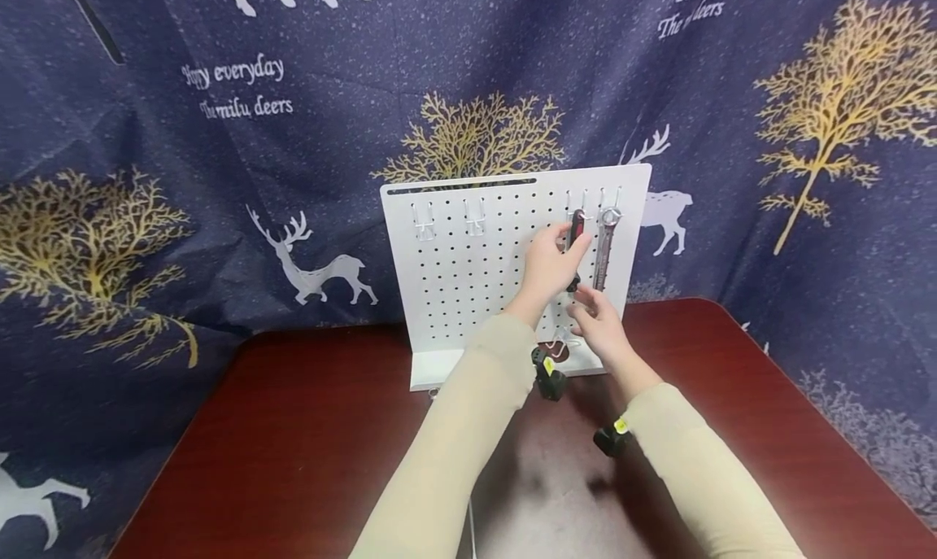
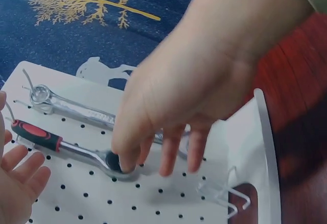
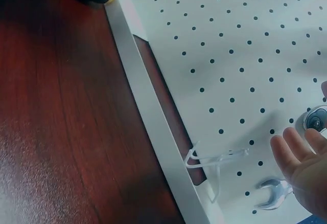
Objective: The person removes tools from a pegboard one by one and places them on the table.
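Observation:
A ratchet wrench [image 2: 82, 150] with a black and red handle hangs on the white pegboard [image 1: 468, 282], its round head lowest. My left hand [image 1: 552, 266] is around the handle's upper part, fingers spread; in the left wrist view the fingers [image 2: 25, 170] look apart from the handle. Beside the ratchet head [image 3: 318, 119] is my right hand [image 2: 179, 81], fingers extended and loosely bent. Its thumb overlaps the head in the left wrist view; contact is unclear. To the right hangs a silver combination wrench [image 1: 605, 246], its open end [image 3: 276, 193] partly behind my right hand.
Wire hooks [image 1: 424, 221] are fixed at the pegboard's upper left. Another wire hook [image 3: 217, 160] sticks out near its bottom edge. The board stands on a reddish-brown table [image 1: 315, 429], before a dark blue printed cloth [image 1: 351, 152]. A white cable [image 1: 472, 530] lies near the front.

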`<state>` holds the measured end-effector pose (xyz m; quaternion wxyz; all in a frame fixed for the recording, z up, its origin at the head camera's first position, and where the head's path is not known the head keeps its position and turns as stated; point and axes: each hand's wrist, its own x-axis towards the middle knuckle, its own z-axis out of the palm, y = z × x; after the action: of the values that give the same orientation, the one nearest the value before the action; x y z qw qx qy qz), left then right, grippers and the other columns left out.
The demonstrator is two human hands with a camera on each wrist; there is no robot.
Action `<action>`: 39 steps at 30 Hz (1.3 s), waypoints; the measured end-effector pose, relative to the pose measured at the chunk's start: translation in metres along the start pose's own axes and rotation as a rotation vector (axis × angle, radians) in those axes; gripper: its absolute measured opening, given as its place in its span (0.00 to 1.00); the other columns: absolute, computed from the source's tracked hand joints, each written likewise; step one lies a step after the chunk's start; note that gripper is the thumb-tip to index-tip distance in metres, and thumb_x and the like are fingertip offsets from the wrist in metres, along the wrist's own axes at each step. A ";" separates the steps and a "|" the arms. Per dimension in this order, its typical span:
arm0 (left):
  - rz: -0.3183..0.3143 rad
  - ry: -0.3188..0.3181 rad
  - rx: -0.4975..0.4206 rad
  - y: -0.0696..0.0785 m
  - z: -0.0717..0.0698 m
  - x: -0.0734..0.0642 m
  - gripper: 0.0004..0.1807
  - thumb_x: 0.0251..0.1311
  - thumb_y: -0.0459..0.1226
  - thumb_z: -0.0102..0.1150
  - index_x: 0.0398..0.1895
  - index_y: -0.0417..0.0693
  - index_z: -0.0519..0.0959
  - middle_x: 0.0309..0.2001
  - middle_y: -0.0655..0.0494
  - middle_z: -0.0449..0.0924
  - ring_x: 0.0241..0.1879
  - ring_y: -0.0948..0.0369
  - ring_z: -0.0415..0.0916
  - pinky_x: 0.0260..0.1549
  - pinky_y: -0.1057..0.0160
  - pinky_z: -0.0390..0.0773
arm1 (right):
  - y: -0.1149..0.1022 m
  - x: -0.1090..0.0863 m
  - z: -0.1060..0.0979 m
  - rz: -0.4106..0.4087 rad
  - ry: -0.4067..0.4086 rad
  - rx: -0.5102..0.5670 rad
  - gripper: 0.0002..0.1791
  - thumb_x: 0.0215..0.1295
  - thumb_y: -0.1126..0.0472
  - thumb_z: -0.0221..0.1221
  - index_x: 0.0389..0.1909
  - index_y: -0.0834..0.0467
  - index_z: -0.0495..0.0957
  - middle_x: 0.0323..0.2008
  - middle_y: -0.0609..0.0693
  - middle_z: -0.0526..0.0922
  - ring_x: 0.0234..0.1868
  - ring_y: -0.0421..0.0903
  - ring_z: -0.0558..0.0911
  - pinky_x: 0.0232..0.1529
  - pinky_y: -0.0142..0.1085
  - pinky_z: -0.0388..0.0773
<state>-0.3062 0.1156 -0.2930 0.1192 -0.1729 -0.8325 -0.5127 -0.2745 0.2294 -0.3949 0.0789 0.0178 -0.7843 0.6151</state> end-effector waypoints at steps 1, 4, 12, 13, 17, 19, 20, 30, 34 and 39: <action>-0.004 0.001 0.004 0.001 0.001 0.002 0.27 0.64 0.52 0.52 0.62 0.50 0.71 0.58 0.50 0.74 0.52 0.57 0.77 0.50 0.66 0.78 | 0.000 0.001 0.001 0.004 0.001 0.015 0.31 0.69 0.63 0.46 0.72 0.63 0.50 0.68 0.65 0.60 0.63 0.62 0.69 0.56 0.56 0.74; -0.015 0.002 0.008 0.003 0.004 0.007 0.27 0.65 0.52 0.52 0.63 0.50 0.70 0.59 0.50 0.72 0.54 0.57 0.75 0.52 0.65 0.77 | 0.001 0.004 0.002 0.020 0.002 0.038 0.33 0.69 0.63 0.47 0.72 0.61 0.48 0.70 0.65 0.57 0.64 0.62 0.67 0.56 0.56 0.74; -0.005 0.038 0.026 0.010 0.008 0.017 0.25 0.66 0.51 0.49 0.60 0.48 0.73 0.57 0.52 0.75 0.57 0.57 0.71 0.59 0.61 0.71 | 0.004 0.009 0.005 0.099 -0.039 0.267 0.36 0.71 0.64 0.43 0.74 0.58 0.38 0.73 0.63 0.47 0.67 0.63 0.63 0.63 0.59 0.65; -0.007 0.038 0.029 0.011 0.008 0.017 0.25 0.66 0.51 0.49 0.60 0.48 0.73 0.57 0.51 0.75 0.57 0.57 0.71 0.59 0.61 0.70 | 0.004 0.009 0.005 0.111 -0.050 0.311 0.36 0.72 0.64 0.42 0.75 0.58 0.36 0.73 0.62 0.46 0.67 0.63 0.63 0.64 0.58 0.64; -0.017 0.030 0.038 0.013 0.007 0.019 0.25 0.66 0.50 0.50 0.62 0.48 0.71 0.58 0.50 0.74 0.58 0.57 0.71 0.60 0.60 0.70 | 0.003 0.010 0.006 0.172 -0.085 0.470 0.36 0.74 0.61 0.41 0.75 0.55 0.33 0.75 0.58 0.43 0.68 0.58 0.61 0.67 0.53 0.63; -0.027 0.021 0.036 0.013 0.006 0.020 0.26 0.66 0.50 0.50 0.63 0.49 0.70 0.58 0.51 0.74 0.58 0.57 0.70 0.60 0.60 0.70 | 0.003 0.010 0.006 0.206 -0.092 0.544 0.36 0.74 0.60 0.41 0.75 0.54 0.32 0.75 0.55 0.43 0.67 0.54 0.64 0.67 0.48 0.65; -0.032 0.017 0.031 0.013 0.006 0.021 0.26 0.66 0.50 0.51 0.63 0.49 0.70 0.57 0.50 0.74 0.58 0.57 0.71 0.59 0.60 0.71 | 0.002 0.010 0.006 0.221 -0.091 0.576 0.36 0.75 0.60 0.41 0.75 0.54 0.32 0.75 0.54 0.43 0.65 0.51 0.65 0.67 0.46 0.65; -0.092 0.025 -0.045 0.016 0.006 0.025 0.25 0.63 0.52 0.54 0.60 0.52 0.72 0.54 0.52 0.76 0.54 0.59 0.73 0.53 0.63 0.75 | -0.006 0.000 0.012 0.298 -0.096 0.707 0.31 0.76 0.58 0.37 0.75 0.51 0.36 0.76 0.46 0.41 0.68 0.45 0.64 0.58 0.31 0.66; -0.123 0.037 -0.069 0.019 0.008 0.026 0.22 0.62 0.51 0.56 0.57 0.53 0.74 0.50 0.55 0.79 0.51 0.60 0.75 0.49 0.64 0.76 | -0.007 -0.007 0.011 0.324 -0.109 0.788 0.32 0.76 0.56 0.37 0.75 0.49 0.36 0.76 0.45 0.40 0.71 0.44 0.58 0.53 0.28 0.71; -0.161 0.045 -0.076 0.021 0.009 0.025 0.18 0.62 0.50 0.56 0.52 0.55 0.75 0.45 0.58 0.82 0.45 0.62 0.77 0.43 0.66 0.78 | -0.007 -0.015 0.012 0.337 -0.141 0.915 0.32 0.76 0.57 0.36 0.75 0.48 0.34 0.75 0.47 0.38 0.74 0.43 0.52 0.51 0.30 0.76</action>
<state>-0.3208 0.1361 -0.2707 0.0895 -0.0982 -0.8207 -0.5557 -0.2603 0.2154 -0.3932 -0.0907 -0.0349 -0.4292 0.8980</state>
